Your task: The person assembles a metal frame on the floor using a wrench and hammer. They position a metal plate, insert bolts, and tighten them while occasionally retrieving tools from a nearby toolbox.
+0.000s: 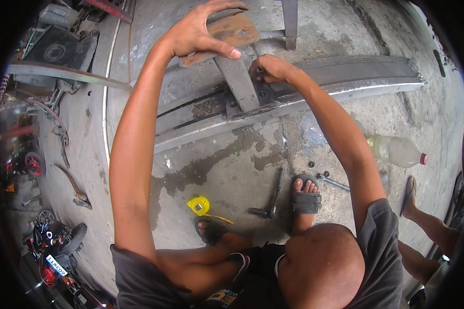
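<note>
My left hand is at the left end of a brown, worn flat plate, with thumb and fingers spread apart over it. The plate sits at the top of a short flat grey metal post, which leans over a long steel beam frame on the floor. Beside the post, my right hand curls its fingers down close to a dark bolted bracket. Whatever lies under those fingertips is hidden.
A yellow tape measure, a dark breaker bar and a wrench lie near my feet. A plastic bottle lies to the right, close to another person's foot. A motorbike and metal scrap are on the left.
</note>
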Action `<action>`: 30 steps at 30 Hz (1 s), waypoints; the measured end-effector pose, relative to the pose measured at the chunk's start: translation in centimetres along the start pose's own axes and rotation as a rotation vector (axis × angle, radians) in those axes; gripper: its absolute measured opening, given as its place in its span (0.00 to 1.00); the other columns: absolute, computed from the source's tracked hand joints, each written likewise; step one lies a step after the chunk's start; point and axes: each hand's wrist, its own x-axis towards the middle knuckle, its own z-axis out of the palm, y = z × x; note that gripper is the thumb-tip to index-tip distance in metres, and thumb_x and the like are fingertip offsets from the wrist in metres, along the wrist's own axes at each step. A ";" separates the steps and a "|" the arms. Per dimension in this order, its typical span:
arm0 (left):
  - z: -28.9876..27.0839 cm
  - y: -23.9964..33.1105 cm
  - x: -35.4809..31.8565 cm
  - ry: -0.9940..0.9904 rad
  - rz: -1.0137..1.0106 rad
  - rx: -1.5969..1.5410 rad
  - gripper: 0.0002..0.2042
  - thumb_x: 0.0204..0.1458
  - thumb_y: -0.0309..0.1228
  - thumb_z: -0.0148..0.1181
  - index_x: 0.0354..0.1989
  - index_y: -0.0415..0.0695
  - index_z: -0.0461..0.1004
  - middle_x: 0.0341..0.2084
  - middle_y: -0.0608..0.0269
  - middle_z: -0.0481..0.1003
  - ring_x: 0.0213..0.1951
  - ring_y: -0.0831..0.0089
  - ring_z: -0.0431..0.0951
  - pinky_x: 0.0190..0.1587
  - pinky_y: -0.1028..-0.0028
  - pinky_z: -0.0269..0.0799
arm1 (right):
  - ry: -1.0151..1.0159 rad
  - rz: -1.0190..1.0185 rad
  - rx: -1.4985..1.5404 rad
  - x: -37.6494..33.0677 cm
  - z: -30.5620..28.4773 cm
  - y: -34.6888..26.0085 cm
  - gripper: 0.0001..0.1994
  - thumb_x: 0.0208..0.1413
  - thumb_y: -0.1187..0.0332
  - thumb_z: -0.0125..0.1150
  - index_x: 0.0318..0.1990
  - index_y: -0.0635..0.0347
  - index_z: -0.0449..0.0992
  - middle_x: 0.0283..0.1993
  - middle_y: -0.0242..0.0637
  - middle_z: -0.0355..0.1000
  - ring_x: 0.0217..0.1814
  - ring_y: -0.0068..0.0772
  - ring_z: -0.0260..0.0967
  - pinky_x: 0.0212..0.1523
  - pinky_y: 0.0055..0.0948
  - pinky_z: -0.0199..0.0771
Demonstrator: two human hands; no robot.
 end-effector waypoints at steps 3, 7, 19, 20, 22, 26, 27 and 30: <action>0.1 -0.2 0.1 -0.008 0.016 0.002 0.54 0.24 0.53 0.82 0.66 0.46 0.67 0.67 0.45 0.62 0.70 0.51 0.59 0.71 0.55 0.53 | 0.196 -0.161 0.028 0.5 -0.1 1.8 0.16 0.44 0.68 0.70 0.44 0.58 0.80 0.44 0.45 0.80 0.48 0.52 0.76 0.47 0.43 0.76; 0.1 -0.3 0.2 0.000 -0.001 -0.009 0.53 0.24 0.53 0.82 0.66 0.47 0.67 0.67 0.45 0.62 0.70 0.51 0.59 0.71 0.55 0.53 | -0.087 0.187 0.082 0.8 -1.8 1.8 0.16 0.45 0.67 0.70 0.44 0.57 0.80 0.46 0.46 0.79 0.50 0.52 0.76 0.49 0.45 0.75; 0.0 -0.1 0.5 0.002 -0.010 -0.008 0.54 0.24 0.53 0.82 0.66 0.46 0.67 0.67 0.46 0.62 0.70 0.51 0.59 0.71 0.56 0.53 | 0.105 -0.130 -0.032 0.1 -0.5 2.4 0.16 0.45 0.66 0.71 0.43 0.55 0.80 0.43 0.45 0.79 0.49 0.52 0.76 0.46 0.44 0.74; -0.1 -0.1 0.3 0.002 -0.028 -0.001 0.54 0.23 0.53 0.82 0.66 0.46 0.67 0.67 0.46 0.62 0.70 0.51 0.59 0.71 0.56 0.53 | 0.052 0.005 0.048 0.1 -0.8 2.3 0.17 0.43 0.67 0.70 0.44 0.55 0.80 0.44 0.45 0.79 0.49 0.51 0.76 0.46 0.44 0.74; -0.1 -0.1 0.3 -0.002 -0.036 -0.002 0.54 0.24 0.53 0.82 0.66 0.45 0.67 0.67 0.45 0.62 0.70 0.51 0.59 0.71 0.56 0.53 | -0.012 0.163 0.118 0.1 -1.1 2.2 0.17 0.44 0.63 0.72 0.43 0.56 0.81 0.41 0.45 0.80 0.47 0.51 0.77 0.45 0.43 0.74; -0.3 -0.5 0.2 -0.008 0.009 0.006 0.54 0.24 0.53 0.82 0.65 0.44 0.67 0.67 0.45 0.63 0.69 0.51 0.59 0.71 0.55 0.53 | -0.130 0.247 -0.028 0.8 -1.9 -1.4 0.16 0.49 0.55 0.74 0.33 0.60 0.82 0.33 0.44 0.80 0.41 0.53 0.77 0.44 0.45 0.75; -0.2 -0.7 0.3 -0.009 0.030 0.014 0.54 0.24 0.52 0.82 0.65 0.44 0.67 0.66 0.45 0.63 0.69 0.51 0.59 0.71 0.55 0.53 | -0.146 0.220 -0.041 0.9 -1.6 -1.3 0.15 0.48 0.57 0.73 0.34 0.60 0.82 0.34 0.45 0.80 0.41 0.52 0.77 0.44 0.45 0.75; -0.2 -0.7 0.5 -0.017 0.024 0.004 0.53 0.24 0.53 0.82 0.65 0.43 0.67 0.66 0.45 0.63 0.69 0.51 0.59 0.71 0.55 0.53 | -0.056 0.056 -0.017 0.7 -0.6 0.0 0.12 0.46 0.64 0.72 0.37 0.59 0.82 0.36 0.46 0.80 0.43 0.52 0.76 0.45 0.45 0.75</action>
